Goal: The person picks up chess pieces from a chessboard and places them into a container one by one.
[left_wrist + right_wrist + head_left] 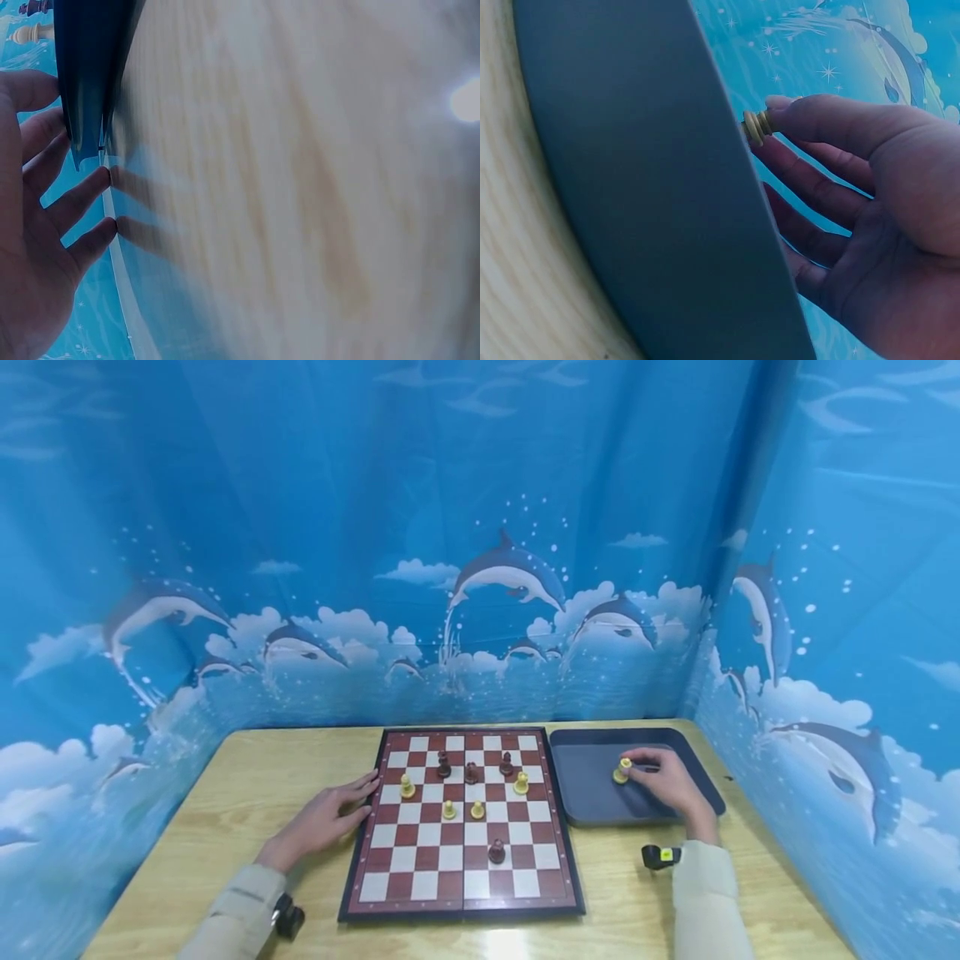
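Note:
My right hand (pixel 663 781) pinches a yellow chess piece (pixel 622 771) between thumb and fingers, over the dark grey tray (pixel 600 806). In the right wrist view that chess piece (pixel 756 129) shows at the thumb tip, partly hidden by the tray's wall (pixel 652 187). My left hand (pixel 322 820) rests at the left edge of the chessboard (pixel 429 835), its fingers extended. From the left wrist, the thumb and nearer fingers of the left hand (pixel 45 247) touch the board's dark side (pixel 90 67), while the other fingertips reach the table.
On the board stand several yellow pieces, among them a pawn (pixel 449 810), and several dark pieces, one (pixel 497 851) nearer the front. The tray stands close to the board's right side on the wooden table (pixel 285 760). A blue dolphin curtain (pixel 360 527) hangs behind and beside it.

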The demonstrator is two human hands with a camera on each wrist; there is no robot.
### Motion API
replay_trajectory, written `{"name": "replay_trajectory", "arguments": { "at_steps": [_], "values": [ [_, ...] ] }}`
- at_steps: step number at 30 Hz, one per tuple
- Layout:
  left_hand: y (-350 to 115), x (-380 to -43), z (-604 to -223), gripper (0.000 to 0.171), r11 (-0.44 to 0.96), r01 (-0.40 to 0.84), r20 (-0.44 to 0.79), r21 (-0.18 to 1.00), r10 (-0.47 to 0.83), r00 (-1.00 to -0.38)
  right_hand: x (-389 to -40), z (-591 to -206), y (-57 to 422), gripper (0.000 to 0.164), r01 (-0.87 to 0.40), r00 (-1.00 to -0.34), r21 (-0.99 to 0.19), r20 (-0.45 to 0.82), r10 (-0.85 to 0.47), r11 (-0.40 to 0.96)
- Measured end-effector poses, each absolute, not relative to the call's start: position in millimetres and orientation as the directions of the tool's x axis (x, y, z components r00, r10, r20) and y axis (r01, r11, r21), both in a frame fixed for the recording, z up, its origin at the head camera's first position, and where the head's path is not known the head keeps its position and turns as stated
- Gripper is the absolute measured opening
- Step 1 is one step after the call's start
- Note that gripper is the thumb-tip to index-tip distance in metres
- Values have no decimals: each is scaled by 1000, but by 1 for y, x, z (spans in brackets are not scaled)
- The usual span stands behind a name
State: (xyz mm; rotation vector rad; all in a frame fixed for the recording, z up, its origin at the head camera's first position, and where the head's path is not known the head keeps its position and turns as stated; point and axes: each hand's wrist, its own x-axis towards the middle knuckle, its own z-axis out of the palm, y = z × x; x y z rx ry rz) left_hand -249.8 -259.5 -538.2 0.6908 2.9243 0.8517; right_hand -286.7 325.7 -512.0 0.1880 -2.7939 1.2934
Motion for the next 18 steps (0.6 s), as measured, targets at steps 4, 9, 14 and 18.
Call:
{"name": "replay_trajectory", "arguments": {
  "at_steps": [4,9,14,18],
  "values": [
    [-260,-249,-538,53,746,423,125,514,423,-898,-285,-511,327,30,-119,-993,-757,86,-83,643],
    [-259,-251,-539,53,750,406,111,522,412,-905,-284,-510,327,32,-125,-992,-765,93,-84,632],
    [-259,-252,-539,53,754,381,85,535,400,-913,-284,-509,326,34,-138,-990,-766,105,-89,628],
    [-258,-251,-539,53,753,384,83,534,405,-910,-283,-508,327,35,-136,-991,-758,101,-90,638]
  ]
}}
